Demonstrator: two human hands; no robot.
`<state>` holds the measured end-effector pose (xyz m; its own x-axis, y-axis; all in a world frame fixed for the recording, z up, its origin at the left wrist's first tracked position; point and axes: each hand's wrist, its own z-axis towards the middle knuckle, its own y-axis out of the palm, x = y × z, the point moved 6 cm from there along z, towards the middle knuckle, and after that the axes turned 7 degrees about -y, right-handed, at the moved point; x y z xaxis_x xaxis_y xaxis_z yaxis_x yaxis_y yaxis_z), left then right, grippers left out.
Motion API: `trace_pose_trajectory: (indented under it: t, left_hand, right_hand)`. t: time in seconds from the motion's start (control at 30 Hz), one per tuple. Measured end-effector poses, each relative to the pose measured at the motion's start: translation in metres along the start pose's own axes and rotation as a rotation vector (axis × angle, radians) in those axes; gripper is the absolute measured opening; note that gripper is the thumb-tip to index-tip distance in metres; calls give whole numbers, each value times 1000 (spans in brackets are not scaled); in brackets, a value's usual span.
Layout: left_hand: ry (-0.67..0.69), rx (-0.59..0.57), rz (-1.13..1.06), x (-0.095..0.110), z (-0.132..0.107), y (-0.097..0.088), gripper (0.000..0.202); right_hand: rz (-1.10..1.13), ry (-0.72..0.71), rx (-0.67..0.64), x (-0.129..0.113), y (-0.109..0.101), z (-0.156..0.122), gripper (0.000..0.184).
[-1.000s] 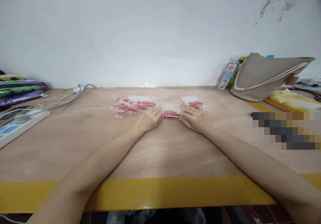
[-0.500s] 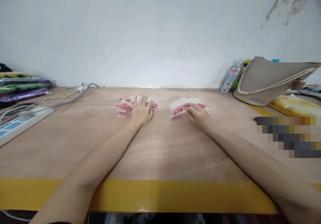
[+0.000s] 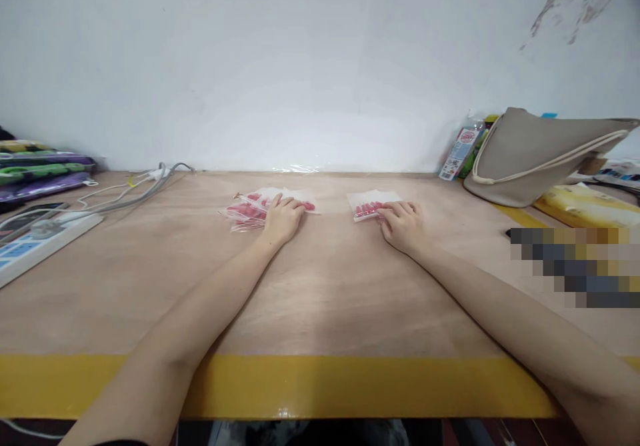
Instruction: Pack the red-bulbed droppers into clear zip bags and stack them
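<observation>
Several clear plastic bags with red-pink pieces inside lie in a loose pile (image 3: 245,213) left of centre on the table. My left hand (image 3: 286,219) rests on the right part of this pile, fingers curled and closed on a bag. To the right is a separate clear plastic bag (image 3: 367,206), its red-pink pieces in a row along the near side. The fingers of my right hand (image 3: 403,226) are bent over this bag's near right edge and closed on it. They cover part of the bag.
At left lie a power strip (image 3: 50,236), cables (image 3: 135,196), a phone (image 3: 35,216) and stacked purple and green packages (image 3: 45,176). A grey-beige bag (image 3: 530,159), a labelled bottle (image 3: 460,149) and a yellow pack (image 3: 590,206) stand at right. Yellow tape (image 3: 320,386) edges the table (image 3: 310,299).
My left hand's spread fingers have drawn in and curled on the pile. My right hand has shifted slightly right with its bag, which now lies straighter.
</observation>
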<state>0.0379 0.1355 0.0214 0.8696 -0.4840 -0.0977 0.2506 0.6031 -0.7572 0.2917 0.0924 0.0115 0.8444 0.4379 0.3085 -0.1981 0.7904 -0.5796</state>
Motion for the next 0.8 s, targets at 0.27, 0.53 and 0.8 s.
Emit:
trace_pose_trajectory:
  t: [0.27,0.53,0.8]
  left_hand:
    - [124,-60,-112,51,-4,-2,20]
    - [152,-68,-174,75,-10,-11,17]
    - [194,-43,-165,80,-7,-14,15]
  right_hand:
    - [152,-94,-20,-45,-6,17,22]
    - [163,-87,-99,-52,-5,22,24]
    - [209,-158,-116,-57,-7,25,24]
